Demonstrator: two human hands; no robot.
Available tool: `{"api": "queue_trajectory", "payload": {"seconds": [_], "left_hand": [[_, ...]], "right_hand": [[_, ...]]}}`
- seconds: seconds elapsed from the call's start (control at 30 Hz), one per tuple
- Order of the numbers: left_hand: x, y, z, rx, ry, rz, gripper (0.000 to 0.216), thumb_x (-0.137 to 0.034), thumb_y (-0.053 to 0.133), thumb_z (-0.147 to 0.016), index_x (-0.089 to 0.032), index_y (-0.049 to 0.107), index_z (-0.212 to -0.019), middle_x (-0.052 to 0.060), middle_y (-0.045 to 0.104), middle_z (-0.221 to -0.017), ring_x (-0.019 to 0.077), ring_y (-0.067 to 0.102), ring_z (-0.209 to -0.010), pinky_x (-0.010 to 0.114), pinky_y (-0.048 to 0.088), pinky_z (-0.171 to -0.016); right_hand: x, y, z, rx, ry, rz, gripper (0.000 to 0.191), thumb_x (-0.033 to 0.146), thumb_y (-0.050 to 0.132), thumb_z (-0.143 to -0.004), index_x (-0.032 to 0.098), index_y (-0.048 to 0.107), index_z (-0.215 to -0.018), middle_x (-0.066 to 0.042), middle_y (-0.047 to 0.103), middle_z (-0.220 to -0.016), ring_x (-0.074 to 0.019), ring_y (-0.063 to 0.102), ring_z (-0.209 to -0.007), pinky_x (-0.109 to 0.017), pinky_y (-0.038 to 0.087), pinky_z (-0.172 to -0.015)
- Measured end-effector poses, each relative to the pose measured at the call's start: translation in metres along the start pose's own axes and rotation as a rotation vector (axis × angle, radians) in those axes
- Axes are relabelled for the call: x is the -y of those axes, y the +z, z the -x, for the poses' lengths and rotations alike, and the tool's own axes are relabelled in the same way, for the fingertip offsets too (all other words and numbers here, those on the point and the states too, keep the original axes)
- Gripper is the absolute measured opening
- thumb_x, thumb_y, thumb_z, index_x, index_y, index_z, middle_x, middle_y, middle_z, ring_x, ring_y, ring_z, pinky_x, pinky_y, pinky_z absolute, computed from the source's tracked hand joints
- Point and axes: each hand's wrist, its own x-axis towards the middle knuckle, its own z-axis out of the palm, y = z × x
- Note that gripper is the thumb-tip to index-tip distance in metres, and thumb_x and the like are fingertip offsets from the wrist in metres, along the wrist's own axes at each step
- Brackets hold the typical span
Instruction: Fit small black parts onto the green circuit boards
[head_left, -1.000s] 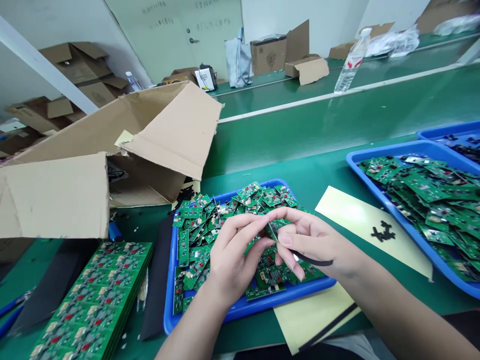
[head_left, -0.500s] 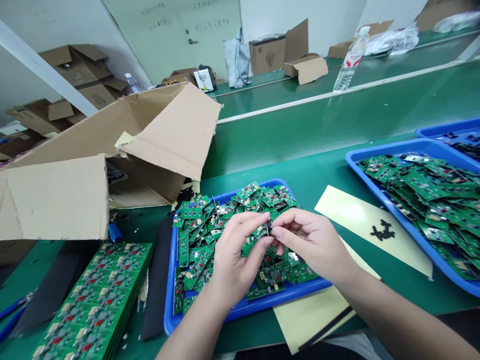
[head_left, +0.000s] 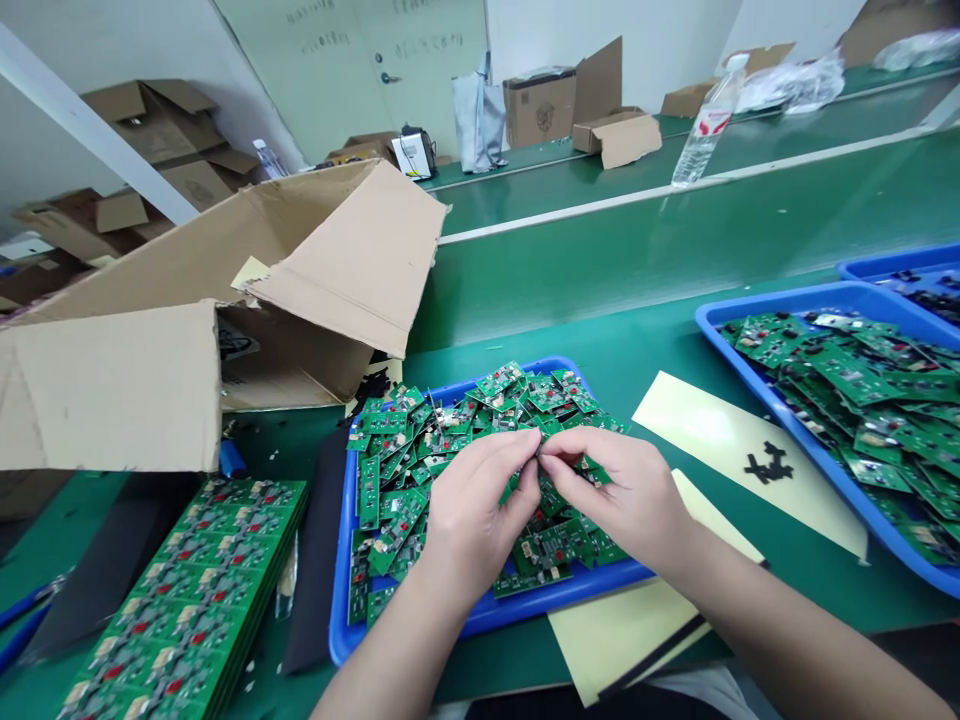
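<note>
My left hand (head_left: 472, 515) and my right hand (head_left: 622, 495) meet over a blue tray (head_left: 341, 620) heaped with several small green circuit boards (head_left: 420, 450). The fingertips of both hands pinch together on one small green board (head_left: 536, 462) held just above the pile. Most of that board is hidden by my fingers. Both forearms reach in from the bottom edge.
A stack of green board panels (head_left: 187, 600) lies at the lower left. An open cardboard box (head_left: 225, 300) stands behind it. A second blue tray (head_left: 847, 410) of boards sits at the right. Yellow backing sheets (head_left: 720, 440) with black stickers lie between the trays. A water bottle (head_left: 705, 125) stands far back.
A black strip seen at my right fingers a second ago is no longer visible. Both hands have drawn together with fingertips pinching on the small board.
</note>
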Motion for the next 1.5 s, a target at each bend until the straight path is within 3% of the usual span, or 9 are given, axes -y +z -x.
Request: {"api": "queue_trajectory", "payload": {"seconds": [0.27, 0.4, 0.53, 0.6, 0.7, 0.87, 1.17, 1.33, 1.5], "left_hand": [[0.0, 0.001, 0.0, -0.009, 0.106, -0.053, 0.017, -0.006, 0.06, -0.084, -0.012, 0.067, -0.098, 0.009, 0.076, -0.087, 0.0156, 0.073, -0.079, 0.025, 0.062, -0.075], [-0.006, -0.005, -0.002, -0.085, -0.167, 0.048, 0.023, -0.004, 0.061, -0.08, -0.017, 0.071, -0.097, 0.004, 0.076, -0.086, 0.0134, 0.072, -0.075, 0.023, 0.062, -0.071], [-0.008, -0.008, -0.006, -0.118, -0.581, 0.416, 0.02, -0.012, 0.065, -0.078, -0.018, 0.074, -0.095, 0.002, 0.073, -0.078, 0.0107, 0.068, -0.066, 0.017, 0.059, -0.059], [-0.008, -0.007, -0.008, -0.149, -0.672, 0.532, 0.019, -0.012, 0.067, -0.075, -0.018, 0.074, -0.091, 0.0, 0.07, -0.073, 0.0095, 0.066, -0.064, 0.014, 0.057, -0.057], [-0.009, -0.005, -0.009, -0.209, -0.717, 0.613, 0.016, -0.011, 0.069, -0.071, -0.018, 0.071, -0.084, -0.001, 0.067, -0.07, 0.0079, 0.065, -0.063, 0.012, 0.055, -0.055], [-0.01, -0.006, -0.008, -0.195, -0.693, 0.595, 0.015, -0.011, 0.069, -0.071, -0.018, 0.071, -0.084, 0.0, 0.068, -0.072, 0.01, 0.067, -0.066, 0.014, 0.057, -0.057], [-0.006, -0.009, -0.006, -0.188, -0.611, 0.532, 0.016, -0.009, 0.071, -0.075, -0.022, 0.075, -0.083, 0.003, 0.075, -0.092, 0.0129, 0.07, -0.088, 0.015, 0.058, -0.069], [-0.007, -0.008, -0.009, -0.219, -0.766, 0.688, 0.015, -0.008, 0.071, -0.073, -0.022, 0.074, -0.076, -0.002, 0.075, -0.076, 0.0098, 0.07, -0.073, 0.015, 0.057, -0.068], [-0.007, -0.008, -0.008, -0.196, -0.761, 0.611, 0.01, -0.011, 0.069, -0.074, -0.02, 0.072, -0.076, 0.0, 0.073, -0.074, 0.0124, 0.068, -0.069, 0.019, 0.056, -0.063]], "right_hand": [[-0.008, 0.006, 0.005, -0.077, -0.023, 0.223, 0.017, 0.016, 0.052, -0.087, 0.018, 0.059, -0.072, -0.001, 0.064, -0.061, -0.0132, 0.058, -0.054, -0.026, 0.047, -0.056], [-0.022, -0.01, -0.002, -0.15, 0.117, 0.261, 0.012, 0.012, 0.053, -0.085, 0.019, 0.058, -0.076, 0.0, 0.062, -0.061, -0.0123, 0.057, -0.051, -0.024, 0.044, -0.05], [-0.023, -0.019, -0.004, -0.005, 0.35, -0.198, 0.006, 0.022, 0.056, -0.088, 0.021, 0.055, -0.082, 0.001, 0.06, -0.071, -0.0123, 0.064, -0.061, -0.022, 0.052, -0.056], [-0.02, -0.018, -0.002, 0.085, 0.435, -0.485, 0.012, 0.025, 0.063, -0.084, 0.022, 0.052, -0.082, -0.001, 0.06, -0.085, -0.0121, 0.066, -0.069, -0.024, 0.055, -0.064], [-0.013, -0.013, 0.001, 0.185, 0.459, -0.636, 0.019, 0.022, 0.069, -0.079, 0.022, 0.05, -0.082, -0.003, 0.057, -0.105, -0.0106, 0.065, -0.079, -0.024, 0.056, -0.074], [-0.004, -0.006, 0.005, 0.229, 0.43, -0.582, 0.02, 0.018, 0.066, -0.081, 0.024, 0.047, -0.082, 0.003, 0.057, -0.081, -0.0084, 0.058, -0.073, -0.018, 0.052, -0.066], [-0.002, -0.003, 0.008, 0.136, 0.23, -0.418, 0.018, 0.016, 0.063, -0.084, 0.027, 0.049, -0.087, 0.004, 0.06, -0.08, -0.0097, 0.062, -0.076, -0.018, 0.053, -0.068], [0.001, 0.001, 0.009, 0.085, 0.124, -0.346, 0.018, 0.014, 0.062, -0.084, 0.026, 0.049, -0.086, 0.003, 0.061, -0.08, -0.0117, 0.064, -0.077, -0.021, 0.054, -0.07], [-0.001, 0.005, 0.011, 0.094, 0.055, -0.266, 0.017, 0.014, 0.061, -0.085, 0.025, 0.049, -0.085, 0.003, 0.063, -0.078, -0.0124, 0.064, -0.073, -0.022, 0.053, -0.068]]}}
